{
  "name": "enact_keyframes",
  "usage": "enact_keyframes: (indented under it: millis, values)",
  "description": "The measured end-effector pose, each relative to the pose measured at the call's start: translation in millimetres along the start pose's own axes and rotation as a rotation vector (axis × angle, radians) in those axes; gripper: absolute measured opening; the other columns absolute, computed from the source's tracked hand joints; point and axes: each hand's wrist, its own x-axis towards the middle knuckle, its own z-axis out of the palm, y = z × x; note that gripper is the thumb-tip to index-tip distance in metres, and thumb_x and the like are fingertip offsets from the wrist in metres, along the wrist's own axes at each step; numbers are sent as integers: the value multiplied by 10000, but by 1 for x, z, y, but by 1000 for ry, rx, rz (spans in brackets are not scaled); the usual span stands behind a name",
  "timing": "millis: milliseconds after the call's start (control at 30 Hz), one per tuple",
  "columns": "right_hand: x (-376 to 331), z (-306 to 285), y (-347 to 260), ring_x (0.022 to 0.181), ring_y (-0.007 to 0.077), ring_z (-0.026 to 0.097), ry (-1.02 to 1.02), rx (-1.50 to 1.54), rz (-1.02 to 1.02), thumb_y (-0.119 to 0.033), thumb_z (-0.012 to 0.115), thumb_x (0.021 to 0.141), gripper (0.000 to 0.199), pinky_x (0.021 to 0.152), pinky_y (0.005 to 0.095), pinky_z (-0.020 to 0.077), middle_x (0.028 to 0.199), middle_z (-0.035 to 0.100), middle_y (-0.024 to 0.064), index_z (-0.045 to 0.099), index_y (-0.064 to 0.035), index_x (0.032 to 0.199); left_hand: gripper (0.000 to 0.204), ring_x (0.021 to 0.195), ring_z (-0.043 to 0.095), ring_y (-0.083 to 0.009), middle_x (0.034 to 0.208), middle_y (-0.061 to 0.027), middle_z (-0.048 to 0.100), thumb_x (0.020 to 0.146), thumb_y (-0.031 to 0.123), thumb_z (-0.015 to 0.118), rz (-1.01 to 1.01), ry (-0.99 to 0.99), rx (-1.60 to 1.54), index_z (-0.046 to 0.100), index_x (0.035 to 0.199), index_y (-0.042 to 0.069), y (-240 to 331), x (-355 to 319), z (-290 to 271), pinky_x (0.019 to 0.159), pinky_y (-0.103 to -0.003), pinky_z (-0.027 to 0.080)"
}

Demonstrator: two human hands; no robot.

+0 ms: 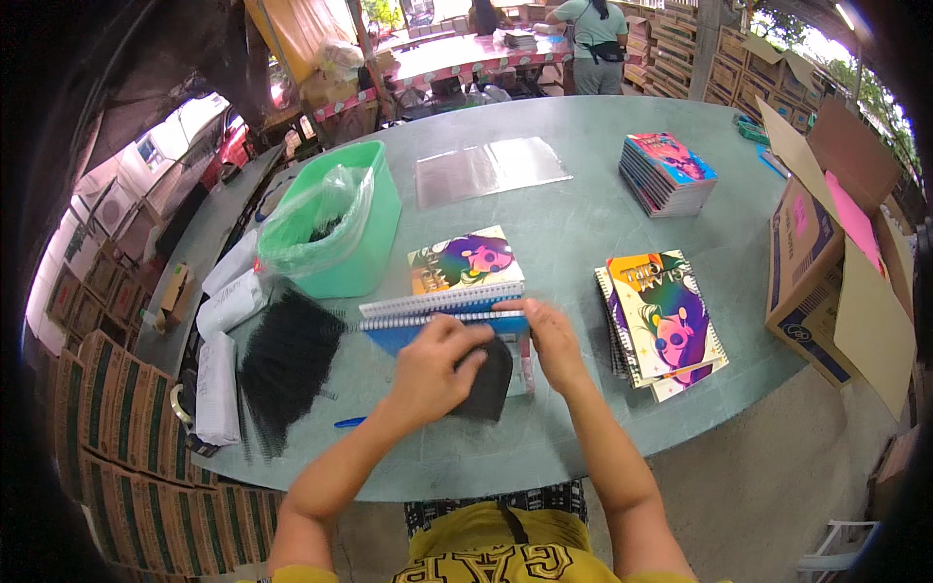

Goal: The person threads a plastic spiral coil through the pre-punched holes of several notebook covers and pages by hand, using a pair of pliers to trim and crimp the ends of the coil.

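My left hand (449,358), half-curled and blurred, lies over the blue spiral notebook (391,336) at centre, its grip unclear; my right hand (546,340) pinches the binding's right end. Upper right, stacked notebooks (669,175) bear printed lettering.

A grey-green worktable (583,223) stands on a plain grey floor (768,457). A second table (437,63), edged in pink, is noted at the rear. Brown cartons (126,428) are stacked lower left. A fluorescent tube (845,16) is lit; daylight enters upper right.
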Motion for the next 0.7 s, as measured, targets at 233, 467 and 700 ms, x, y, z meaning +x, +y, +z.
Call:
enact_keyframes:
  millis: [233,467,700]
  values:
    - [-4,-4,27,529,45,406,2,-100,-37,-447,369,965,506,486,211,317,598,461,-53,648,-36,1058,256,808,562,-275,897,-120,566,746,23,639,-4,93,14,647,994,86,12,9,4,734,-352,464]
    - [-5,-1,1,736,67,549,-105,-262,25,-322,551,920,326,665,205,430,829,646,18,644,-21,1003,300,853,573,-278,902,-132,549,750,141,694,-7,-169,88,637,1041,99,1,-32,52,719,-376,488]
    - [-11,3,10,872,90,585,-108,95,-104,-107,615,861,231,778,236,473,966,652,56,598,1,1064,308,845,558,-274,967,-134,556,771,204,678,182,216,340,620,1038,62,0,-12,10,743,-377,428]
